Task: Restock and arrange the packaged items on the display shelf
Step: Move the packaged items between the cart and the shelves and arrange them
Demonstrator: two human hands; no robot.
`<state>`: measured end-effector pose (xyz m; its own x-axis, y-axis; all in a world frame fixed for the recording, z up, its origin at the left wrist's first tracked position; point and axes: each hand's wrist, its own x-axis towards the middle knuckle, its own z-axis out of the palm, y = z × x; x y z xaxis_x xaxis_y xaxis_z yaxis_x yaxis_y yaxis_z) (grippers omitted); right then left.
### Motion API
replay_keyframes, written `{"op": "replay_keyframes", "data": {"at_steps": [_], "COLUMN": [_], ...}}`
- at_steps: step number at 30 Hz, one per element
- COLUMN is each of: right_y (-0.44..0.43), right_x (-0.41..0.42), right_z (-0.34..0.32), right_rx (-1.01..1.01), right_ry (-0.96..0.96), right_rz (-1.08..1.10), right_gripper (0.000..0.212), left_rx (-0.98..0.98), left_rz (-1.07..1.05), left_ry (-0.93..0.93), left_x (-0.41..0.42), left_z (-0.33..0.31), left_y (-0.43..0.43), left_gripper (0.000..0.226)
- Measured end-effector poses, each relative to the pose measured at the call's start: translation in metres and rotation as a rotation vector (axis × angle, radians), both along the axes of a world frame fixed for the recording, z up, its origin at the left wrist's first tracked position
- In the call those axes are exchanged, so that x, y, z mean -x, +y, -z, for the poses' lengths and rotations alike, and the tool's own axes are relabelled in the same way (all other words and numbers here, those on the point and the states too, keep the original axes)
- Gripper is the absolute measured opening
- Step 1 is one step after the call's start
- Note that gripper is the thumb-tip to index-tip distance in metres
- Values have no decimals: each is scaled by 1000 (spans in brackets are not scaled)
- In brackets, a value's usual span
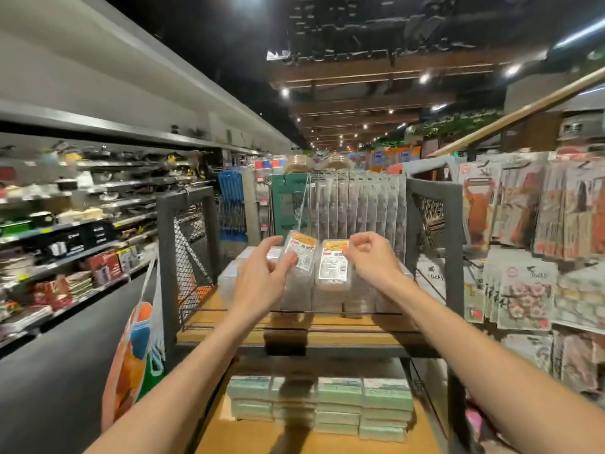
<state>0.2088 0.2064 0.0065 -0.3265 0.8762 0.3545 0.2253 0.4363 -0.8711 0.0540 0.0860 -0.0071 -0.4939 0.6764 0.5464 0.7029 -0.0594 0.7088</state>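
Two clear plastic packets with orange-and-white labels stand upright side by side on the wooden display shelf [222, 326], among several similar clear packets. My left hand [262, 280] holds the left packet [302, 253], thumb on its front and fingers reaching behind its left edge. My right hand [371, 260] has curled fingers and pinches the upper right edge of the right packet [334, 265]. Both forearms reach in from the bottom of the view.
A wire rail [360, 313] runs along the shelf's front, with dark mesh side frames [188, 244] on both sides. Clear hanging packs [358, 204] fill the back. Green stacked packs [327, 401] lie on the lower shelf. Hanging goods [523, 290] crowd the right; a colourful bag [134, 355] hangs left.
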Motion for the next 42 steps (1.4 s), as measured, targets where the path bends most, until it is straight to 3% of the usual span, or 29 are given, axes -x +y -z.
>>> {"op": "replay_keyframes", "data": {"at_steps": [6, 10, 17, 19, 22, 26, 29, 35, 39, 42], "right_y": [30, 41, 55, 51, 23, -53, -122, -259, -383, -458], "right_x": [23, 36, 40, 37, 30, 42, 70, 149, 190, 209], "right_z": [-8, 0, 5, 6, 14, 44, 97, 224, 317, 382], "right_rx": [-108, -283, -331, -379, -683, -975, -942, -728, -591, -481], "right_ry": [-228, -371, -378, -319, -153, -11, -4, -159, -424, -672], "right_rz": [73, 151, 148, 168, 229, 46, -246, -827, -1207, -1426], "right_gripper": [26, 21, 28, 23, 17, 15, 13, 18, 25, 26], "left_rx": [116, 231, 294, 262, 88, -39, 103, 509, 783, 834], "left_rz": [-229, -366, -365, -341, -265, -193, -287, -646, -886, -996], "left_ry": [493, 840, 786, 747, 647, 549, 489, 165, -273, -690], "left_x": [18, 28, 30, 33, 32, 39, 61, 95, 78, 58], "left_z": [-2, 5, 8, 9, 14, 44, 98, 229, 337, 413], "left_y": [51, 56, 70, 67, 39, -37, -122, -311, -456, -540], "left_gripper": [41, 43, 47, 50, 52, 23, 22, 52, 62, 55]}}
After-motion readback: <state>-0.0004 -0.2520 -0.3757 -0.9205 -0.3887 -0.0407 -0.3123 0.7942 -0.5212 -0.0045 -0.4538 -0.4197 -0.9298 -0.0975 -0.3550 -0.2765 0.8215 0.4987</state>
